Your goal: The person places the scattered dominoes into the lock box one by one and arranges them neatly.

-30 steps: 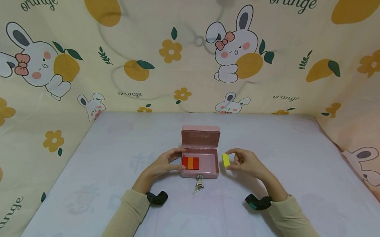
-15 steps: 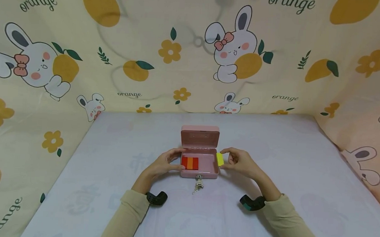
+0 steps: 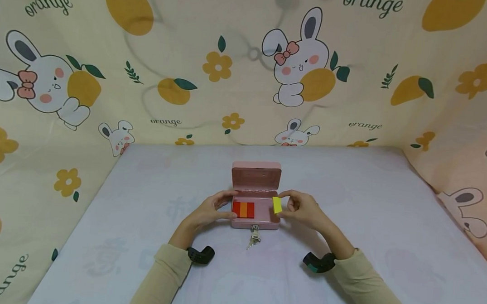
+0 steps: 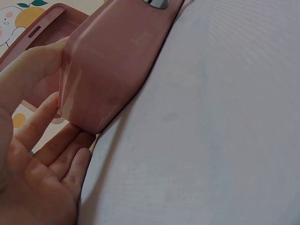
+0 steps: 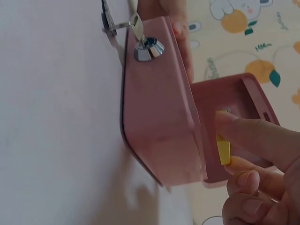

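A small pink metal cash box [image 3: 244, 225] stands on the table with its lid [image 3: 256, 176] raised. Inside, along the left, lie red and orange blocks [image 3: 244, 209] side by side. My left hand [image 3: 212, 209] grips the box's left end; the left wrist view shows thumb and fingers against its pink wall [image 4: 108, 70]. Between the thumb and a finger of my right hand [image 3: 306, 210], a yellow block [image 3: 277, 205] is pinched upright, over the box's right end. In the right wrist view this yellow block [image 5: 224, 149] appears above the rim, in front of the lid.
Keys [image 3: 254, 237] hang from the lock [image 5: 149, 49] on the box's front. A white cloth [image 3: 177, 167] covers the table, and a printed curtain [image 3: 246, 88] with rabbits and oranges rises behind it. Black wrist cameras [image 3: 201, 255] are strapped on both wrists.
The right hand has moved left with the yellow block, from beside the box to over its right end. The left hand has kept its grip on the box.
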The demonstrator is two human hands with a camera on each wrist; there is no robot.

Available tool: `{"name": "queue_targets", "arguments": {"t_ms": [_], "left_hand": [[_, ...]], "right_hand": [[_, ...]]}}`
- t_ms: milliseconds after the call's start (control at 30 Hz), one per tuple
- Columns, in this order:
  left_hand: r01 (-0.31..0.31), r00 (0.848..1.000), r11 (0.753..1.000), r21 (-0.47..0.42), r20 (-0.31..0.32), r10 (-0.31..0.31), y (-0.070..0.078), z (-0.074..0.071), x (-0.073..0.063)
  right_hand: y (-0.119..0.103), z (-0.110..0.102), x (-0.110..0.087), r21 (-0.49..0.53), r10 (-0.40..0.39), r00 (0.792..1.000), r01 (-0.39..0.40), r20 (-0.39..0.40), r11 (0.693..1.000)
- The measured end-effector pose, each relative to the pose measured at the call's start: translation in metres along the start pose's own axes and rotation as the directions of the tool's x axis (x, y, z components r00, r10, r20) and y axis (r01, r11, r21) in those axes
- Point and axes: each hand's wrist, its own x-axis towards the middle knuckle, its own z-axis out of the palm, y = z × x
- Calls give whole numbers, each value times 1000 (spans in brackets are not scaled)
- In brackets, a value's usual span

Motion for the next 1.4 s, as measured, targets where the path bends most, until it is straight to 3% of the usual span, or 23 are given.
{"name": "queue_targets", "arguments": {"t_ms": [733,1100,1400], "left_hand": [[-14,1000,1000,13,4,14,-4,-1,2],[-20,1000,1000,17,7,20,-4,-1,2],[-21,1000,1000,6,0,21,-3,-1,2]], "right_hand": [[-12,21,5,-81,30,998,-34,-54,996],[-16,27,11,-88,12,1000,-13,-12,996],[-25,32,15,-160,52,999,-54,-14,986]]}}
